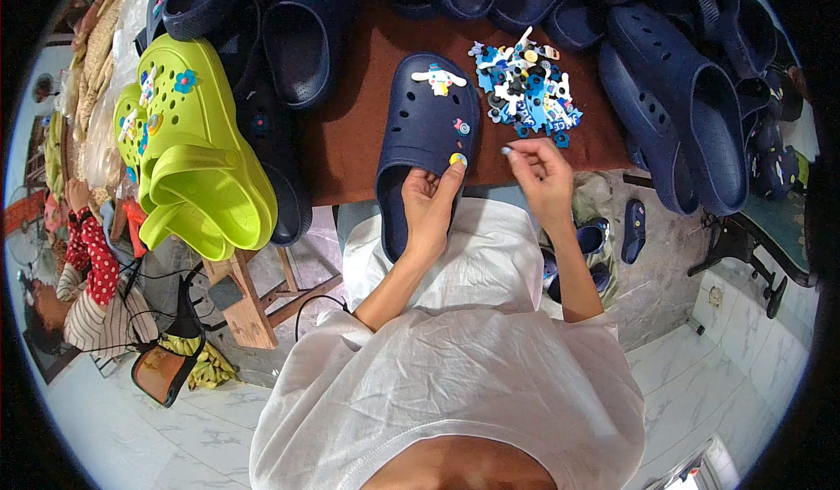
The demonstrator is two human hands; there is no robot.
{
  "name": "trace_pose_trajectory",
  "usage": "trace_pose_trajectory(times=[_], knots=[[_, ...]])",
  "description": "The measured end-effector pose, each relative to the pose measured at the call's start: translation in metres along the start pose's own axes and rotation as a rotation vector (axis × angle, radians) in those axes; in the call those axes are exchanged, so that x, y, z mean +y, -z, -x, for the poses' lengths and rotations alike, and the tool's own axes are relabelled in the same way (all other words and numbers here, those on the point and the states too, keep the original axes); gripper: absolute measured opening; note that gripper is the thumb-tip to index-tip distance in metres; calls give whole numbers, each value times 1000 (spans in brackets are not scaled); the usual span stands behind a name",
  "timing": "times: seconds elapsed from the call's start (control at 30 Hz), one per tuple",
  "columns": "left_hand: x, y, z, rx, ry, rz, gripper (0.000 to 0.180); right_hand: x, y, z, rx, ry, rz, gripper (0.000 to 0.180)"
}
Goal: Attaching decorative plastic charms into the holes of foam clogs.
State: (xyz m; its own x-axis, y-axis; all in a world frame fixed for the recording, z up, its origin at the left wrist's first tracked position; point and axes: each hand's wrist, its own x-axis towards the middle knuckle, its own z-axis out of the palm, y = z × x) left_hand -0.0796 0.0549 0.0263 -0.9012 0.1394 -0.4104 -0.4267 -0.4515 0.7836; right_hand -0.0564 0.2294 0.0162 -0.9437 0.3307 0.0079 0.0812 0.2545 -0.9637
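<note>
A navy clog (pixel 424 127) lies toe-away on the brown table (pixel 350 131), with a white character charm, a small round charm and a yellow charm on its upper. My left hand (pixel 430 199) grips the clog at its opening, thumb by the yellow charm. My right hand (pixel 538 175) hovers just right of the clog, fingers pinched on a small pale charm (pixel 507 150). A heap of blue and white charms (pixel 528 87) lies just beyond it.
Lime-green clogs (pixel 197 153) with charms are stacked at the table's left edge. Several navy clogs (pixel 674 96) crowd the back and right of the table. A person in a red dotted sleeve (pixel 92 258) lies at far left. More clogs lie on the floor (pixel 632 227).
</note>
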Motion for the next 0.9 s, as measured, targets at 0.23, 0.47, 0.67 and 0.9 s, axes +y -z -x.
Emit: trace_pose_trajectory(times=[0.23, 0.47, 0.67, 0.9], knots=[[-7, 3, -3, -40, -51, 40, 26, -13, -31, -14, -266, -266, -321, 14], [-5, 3, -1, -38, -53, 8, 25, -17, -34, -21, -259, -316, -362, 14], [-4, 1, 0, -33, -54, -11, 24, -14, -32, -27, -304, -380, -432, 14], [-2, 0, 0, -39, -65, 10, 24, -18, -44, -17, -168, -157, -326, 12]])
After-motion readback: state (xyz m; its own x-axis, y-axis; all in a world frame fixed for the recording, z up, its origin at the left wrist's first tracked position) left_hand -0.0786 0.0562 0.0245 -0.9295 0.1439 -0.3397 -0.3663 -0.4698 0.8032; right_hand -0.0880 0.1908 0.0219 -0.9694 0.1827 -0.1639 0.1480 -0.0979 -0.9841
